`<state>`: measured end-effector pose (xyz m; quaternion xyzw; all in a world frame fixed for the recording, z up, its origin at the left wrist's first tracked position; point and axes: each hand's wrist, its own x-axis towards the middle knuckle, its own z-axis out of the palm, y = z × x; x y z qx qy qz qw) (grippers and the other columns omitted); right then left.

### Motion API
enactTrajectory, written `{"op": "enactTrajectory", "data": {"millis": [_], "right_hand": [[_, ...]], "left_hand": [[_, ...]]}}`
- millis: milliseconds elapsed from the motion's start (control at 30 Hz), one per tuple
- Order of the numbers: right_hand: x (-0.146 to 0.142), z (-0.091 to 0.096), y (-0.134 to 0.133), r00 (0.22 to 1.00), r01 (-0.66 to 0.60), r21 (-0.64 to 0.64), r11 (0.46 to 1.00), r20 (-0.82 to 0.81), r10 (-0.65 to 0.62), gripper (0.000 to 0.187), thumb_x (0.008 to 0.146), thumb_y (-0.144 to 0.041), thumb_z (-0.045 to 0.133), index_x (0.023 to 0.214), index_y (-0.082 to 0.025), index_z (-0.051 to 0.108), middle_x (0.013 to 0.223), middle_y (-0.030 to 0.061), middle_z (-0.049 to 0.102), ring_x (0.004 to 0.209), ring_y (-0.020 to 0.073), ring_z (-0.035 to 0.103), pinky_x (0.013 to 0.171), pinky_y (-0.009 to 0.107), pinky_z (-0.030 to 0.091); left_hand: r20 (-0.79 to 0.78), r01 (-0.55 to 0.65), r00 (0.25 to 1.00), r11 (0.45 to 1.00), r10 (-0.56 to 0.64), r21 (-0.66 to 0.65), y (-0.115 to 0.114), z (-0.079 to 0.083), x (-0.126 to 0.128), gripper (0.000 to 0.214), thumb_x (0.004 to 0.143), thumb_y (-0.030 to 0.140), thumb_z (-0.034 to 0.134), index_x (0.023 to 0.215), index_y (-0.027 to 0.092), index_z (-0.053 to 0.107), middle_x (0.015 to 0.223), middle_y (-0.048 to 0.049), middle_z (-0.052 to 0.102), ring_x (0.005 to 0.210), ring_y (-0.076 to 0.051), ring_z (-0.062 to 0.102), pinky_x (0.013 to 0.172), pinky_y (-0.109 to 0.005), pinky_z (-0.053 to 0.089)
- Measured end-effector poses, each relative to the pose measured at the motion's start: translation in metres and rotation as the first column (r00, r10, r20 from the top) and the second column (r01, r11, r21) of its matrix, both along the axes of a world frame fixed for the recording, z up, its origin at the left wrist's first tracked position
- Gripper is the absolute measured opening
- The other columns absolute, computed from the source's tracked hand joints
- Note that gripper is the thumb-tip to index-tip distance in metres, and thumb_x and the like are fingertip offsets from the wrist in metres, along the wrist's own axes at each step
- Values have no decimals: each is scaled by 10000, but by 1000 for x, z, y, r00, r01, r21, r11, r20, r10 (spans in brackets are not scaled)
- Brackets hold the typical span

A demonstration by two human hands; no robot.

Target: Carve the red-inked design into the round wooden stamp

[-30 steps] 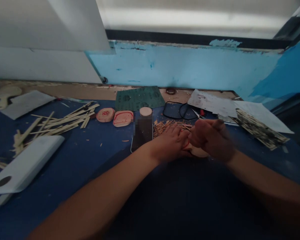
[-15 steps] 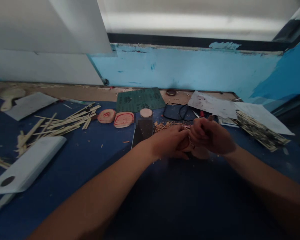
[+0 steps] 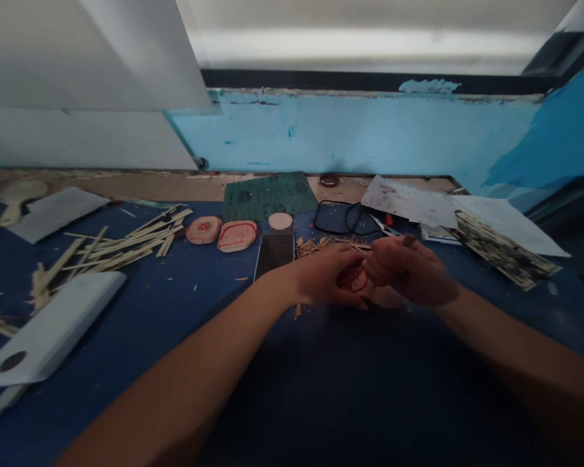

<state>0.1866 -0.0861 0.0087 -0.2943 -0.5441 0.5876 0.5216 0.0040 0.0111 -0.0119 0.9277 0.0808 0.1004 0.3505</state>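
Note:
My left hand [image 3: 328,277] and my right hand [image 3: 411,270] meet over the blue table top [image 3: 185,305]. Between them is a small flat wooden piece with a red pattern [image 3: 353,279], gripped by the fingers of my left hand. My right hand is closed in a fist around a thin dark tool whose tip [image 3: 409,240] sticks up; the rest of the tool is hidden. A pile of wood shavings [image 3: 321,245] lies just behind the hands.
A phone [image 3: 274,250] lies left of the hands, with two red-marked wooden pieces [image 3: 237,235] and a round disc [image 3: 280,221] behind it. Wooden sticks [image 3: 121,241] and a white device [image 3: 48,331] are at the left. Green sandpaper [image 3: 267,193], a black cable [image 3: 343,217] and papers [image 3: 467,214] lie at the back.
The wooden piece has turned so that its red pattern shows between my hands. Both hands stayed at the same spot, shifting only slightly.

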Motion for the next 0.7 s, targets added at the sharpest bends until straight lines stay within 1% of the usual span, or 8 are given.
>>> {"op": "enactTrajectory", "data": {"millis": [133, 200, 300, 400, 467, 567, 633, 700], "right_hand": [[-11, 5, -9, 984, 147, 8, 989, -99, -145, 574, 1033, -440, 609, 565, -208, 371, 529, -70, 224, 432, 92, 184, 433, 282, 199], [-15, 2, -10, 980, 185, -15, 983, -71, -186, 568, 1030, -451, 617, 562, -215, 398, 514, -72, 241, 415, 90, 188, 416, 276, 191], [-19, -7, -9, 984, 175, -44, 984, 34, -173, 543, 1019, -465, 640, 569, -222, 460, 484, -65, 324, 395, 91, 260, 399, 270, 203], [-22, -10, -8, 984, 176, -36, 984, 23, -175, 538, 1018, -472, 640, 577, -223, 460, 467, -73, 329, 384, 83, 255, 393, 264, 203], [-23, -10, -8, 987, 161, -39, 986, 18, -160, 526, 1033, -455, 618, 587, -219, 471, 465, -72, 338, 383, 80, 263, 391, 258, 206], [-24, -9, -11, 990, 126, -24, 992, 69, -124, 513, 1053, -427, 593, 601, -203, 501, 473, -60, 390, 398, 77, 305, 398, 245, 234], [-25, -9, -12, 987, 132, 12, 991, 89, -133, 527, 1061, -429, 578, 595, -198, 494, 465, -60, 389, 401, 74, 302, 401, 241, 244], [-25, -9, -12, 984, 138, 27, 990, 110, -140, 523, 1069, -415, 565, 599, -197, 494, 464, -62, 388, 404, 73, 299, 404, 239, 244]], "left_hand": [[21, -11, 1000, 1000, 12, -9, 3, -6, 3, 722, 761, 455, 900, 1372, 217, 597, 1447, -127, 615, 1338, -297, 584, 1166, -445, 446], [22, -8, 1000, 1000, 8, -13, 4, -7, 5, 710, 747, 424, 911, 1356, 219, 607, 1427, -120, 630, 1326, -299, 591, 1149, -442, 459], [23, 32, 999, 999, -31, -39, 4, -5, 5, 597, 777, 358, 883, 1296, 202, 633, 1424, -113, 636, 1305, -285, 606, 1115, -413, 481], [36, 28, 999, 998, -26, -61, 3, -2, 6, 624, 786, 317, 863, 1341, 185, 612, 1429, -124, 629, 1240, -272, 638, 1052, -396, 511], [30, 32, 999, 996, -29, -86, 3, -1, 6, 640, 773, 295, 863, 1344, 170, 604, 1325, -121, 677, 1130, -259, 673, 961, -380, 541], [30, 73, 997, 989, -70, -129, 4, -2, 7, 476, 795, 288, 837, 1213, 169, 643, 1125, -80, 721, 975, -222, 686, 843, -342, 553], [46, 75, 997, 991, -70, -112, 4, -2, 7, 437, 797, 306, 841, 1170, 176, 655, 1117, -76, 717, 995, -226, 681, 871, -351, 550], [62, 61, 997, 994, -56, -91, 4, -2, 7, 470, 782, 307, 857, 1192, 187, 663, 1170, -80, 708, 1053, -239, 677, 924, -365, 544]]}}
